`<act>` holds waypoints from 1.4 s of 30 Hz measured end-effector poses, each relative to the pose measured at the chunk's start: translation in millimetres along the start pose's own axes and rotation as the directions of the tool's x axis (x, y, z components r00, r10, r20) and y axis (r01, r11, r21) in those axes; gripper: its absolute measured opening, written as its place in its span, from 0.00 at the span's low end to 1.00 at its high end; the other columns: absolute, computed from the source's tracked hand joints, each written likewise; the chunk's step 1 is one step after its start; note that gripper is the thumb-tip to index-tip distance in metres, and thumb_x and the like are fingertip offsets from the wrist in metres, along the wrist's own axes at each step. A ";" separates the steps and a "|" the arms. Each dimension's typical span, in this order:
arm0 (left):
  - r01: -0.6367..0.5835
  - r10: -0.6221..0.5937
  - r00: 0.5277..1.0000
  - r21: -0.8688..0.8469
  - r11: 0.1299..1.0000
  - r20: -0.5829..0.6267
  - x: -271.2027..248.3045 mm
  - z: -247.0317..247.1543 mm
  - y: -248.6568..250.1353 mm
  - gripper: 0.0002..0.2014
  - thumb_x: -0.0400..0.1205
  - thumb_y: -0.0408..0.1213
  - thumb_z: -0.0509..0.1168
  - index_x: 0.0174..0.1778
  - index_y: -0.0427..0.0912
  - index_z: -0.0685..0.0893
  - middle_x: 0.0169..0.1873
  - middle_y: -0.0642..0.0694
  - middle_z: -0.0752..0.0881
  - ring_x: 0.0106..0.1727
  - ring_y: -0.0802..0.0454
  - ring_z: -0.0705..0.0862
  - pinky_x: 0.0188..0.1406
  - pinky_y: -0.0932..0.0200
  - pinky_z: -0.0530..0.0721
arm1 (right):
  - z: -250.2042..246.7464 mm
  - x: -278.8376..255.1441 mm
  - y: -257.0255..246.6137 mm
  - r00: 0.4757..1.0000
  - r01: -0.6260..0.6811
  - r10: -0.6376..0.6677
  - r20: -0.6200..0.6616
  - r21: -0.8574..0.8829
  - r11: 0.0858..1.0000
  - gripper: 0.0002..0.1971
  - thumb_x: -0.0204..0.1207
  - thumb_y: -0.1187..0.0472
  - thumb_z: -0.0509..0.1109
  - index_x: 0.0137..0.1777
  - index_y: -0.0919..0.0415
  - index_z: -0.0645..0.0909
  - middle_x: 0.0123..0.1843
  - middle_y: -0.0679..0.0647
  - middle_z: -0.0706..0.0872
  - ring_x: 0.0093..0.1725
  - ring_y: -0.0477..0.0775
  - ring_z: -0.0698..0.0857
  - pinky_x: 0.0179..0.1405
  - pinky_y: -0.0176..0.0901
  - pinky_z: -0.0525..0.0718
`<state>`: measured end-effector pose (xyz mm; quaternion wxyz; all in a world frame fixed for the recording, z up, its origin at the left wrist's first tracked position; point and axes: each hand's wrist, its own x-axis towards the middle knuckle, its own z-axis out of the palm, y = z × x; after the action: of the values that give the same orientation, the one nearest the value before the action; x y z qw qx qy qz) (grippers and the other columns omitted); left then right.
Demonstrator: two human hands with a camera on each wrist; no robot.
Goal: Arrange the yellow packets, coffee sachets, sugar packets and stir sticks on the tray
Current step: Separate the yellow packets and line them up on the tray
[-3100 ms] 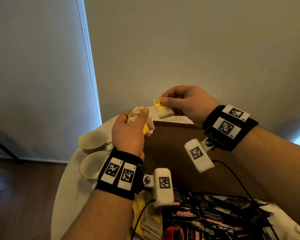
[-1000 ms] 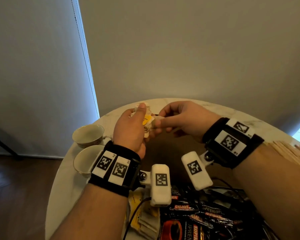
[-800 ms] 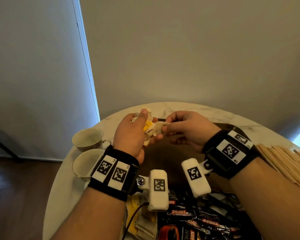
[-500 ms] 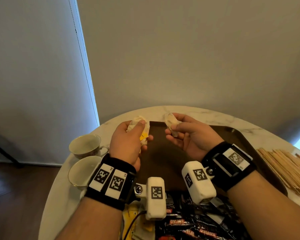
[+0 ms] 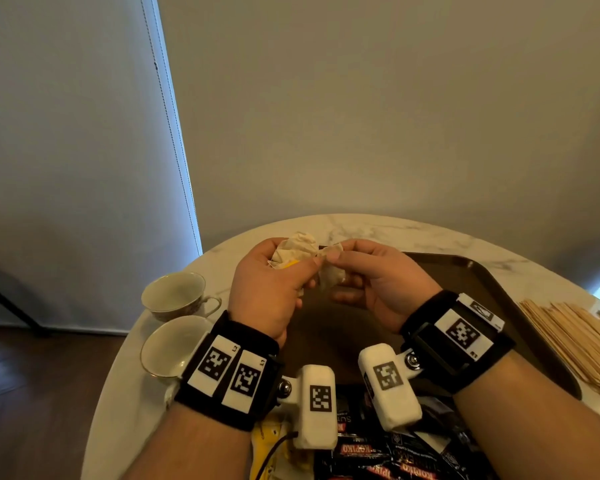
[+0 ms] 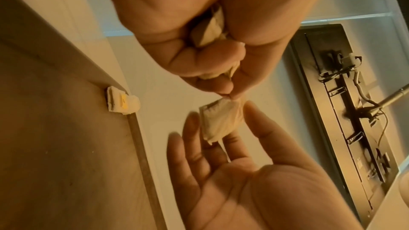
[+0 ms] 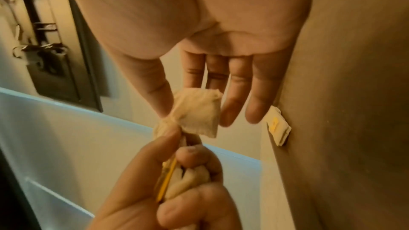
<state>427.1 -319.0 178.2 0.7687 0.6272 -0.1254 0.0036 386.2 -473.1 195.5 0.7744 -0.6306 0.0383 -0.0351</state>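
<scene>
My left hand (image 5: pixel 309 263) grips a crumpled bundle of cream packets with yellow tags (image 5: pixel 297 249) above the far left corner of the brown tray (image 5: pixel 465 282). Its thumb and forefinger also pinch a corner of one more packet (image 6: pixel 221 121). My right hand (image 5: pixel 336 254) meets it there and holds that packet (image 7: pixel 197 111) between thumb and nearly straight fingers. A small stack of the same packets (image 6: pixel 122 101) lies in the tray's far left corner. Black coffee sachets (image 5: pixel 378 455) are heaped at the near edge. Wooden stir sticks (image 5: pixel 568 337) lie right of the tray.
Two empty teacups (image 5: pixel 174 292) (image 5: pixel 167 348) stand on the round marble table (image 5: pixel 378 230), left of my left wrist. More yellow packets (image 5: pixel 271 441) lie under that wrist at the near edge. A wall stands close behind the table.
Half a second ago my hands were apart, the right one holding a single packet. They have come together again, and the left thumb and forefinger now pinch that packet too.
</scene>
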 end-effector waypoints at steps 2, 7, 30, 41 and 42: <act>-0.004 0.004 1.000 0.014 1.000 -0.007 0.1 -1.2 1.4 0.08 0.78 0.32 0.79 0.47 0.45 0.87 0.31 0.44 0.88 0.29 0.54 0.83 0.18 0.63 0.73 | 0.7 1.2 -4.5 0.997 0.052 -0.057 -0.059 -0.088 0.995 0.02 0.75 0.63 0.78 0.45 0.59 0.88 0.40 0.56 0.88 0.42 0.55 0.85 0.48 0.50 0.85; 0.044 -0.048 0.994 -0.039 0.998 -0.100 3.1 -7.0 5.5 0.06 0.81 0.34 0.76 0.51 0.44 0.88 0.35 0.46 0.88 0.26 0.60 0.83 0.18 0.66 0.75 | 0.3 3.2 -20.0 0.987 0.104 -0.110 -0.119 -0.059 0.993 0.09 0.65 0.59 0.83 0.46 0.58 0.92 0.48 0.62 0.90 0.47 0.58 0.86 0.48 0.48 0.86; -0.247 0.272 0.954 0.180 0.952 -0.128 -2.4 -7.5 15.0 0.10 0.77 0.42 0.80 0.53 0.50 0.92 0.39 0.52 0.92 0.42 0.51 0.90 0.45 0.47 0.91 | 37.9 22.0 -33.2 0.951 0.218 -0.291 -0.107 -0.437 0.873 0.07 0.74 0.61 0.81 0.43 0.62 0.86 0.33 0.51 0.85 0.30 0.44 0.82 0.31 0.38 0.81; -0.093 0.085 0.972 -0.027 0.995 -0.221 3.8 -12.1 13.0 0.10 0.77 0.37 0.81 0.49 0.53 0.88 0.34 0.49 0.91 0.33 0.53 0.87 0.26 0.57 0.82 | 44.2 21.5 -37.4 0.964 0.245 -0.264 -0.010 -0.341 0.908 0.07 0.81 0.71 0.72 0.48 0.61 0.89 0.40 0.54 0.90 0.37 0.50 0.85 0.42 0.46 0.87; -0.077 0.066 0.972 -0.042 0.996 -0.226 3.7 -12.3 13.4 0.11 0.78 0.35 0.80 0.49 0.53 0.87 0.33 0.50 0.90 0.31 0.55 0.86 0.23 0.61 0.81 | 42.2 22.7 -37.5 0.964 0.242 -0.265 -0.034 -0.311 0.919 0.07 0.80 0.72 0.72 0.49 0.61 0.89 0.41 0.55 0.90 0.38 0.50 0.85 0.42 0.46 0.88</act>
<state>430.9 -304.8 189.6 0.7928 0.5983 -0.0604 0.0990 413.0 -441.9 240.4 0.6551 -0.7398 -0.0096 -0.1527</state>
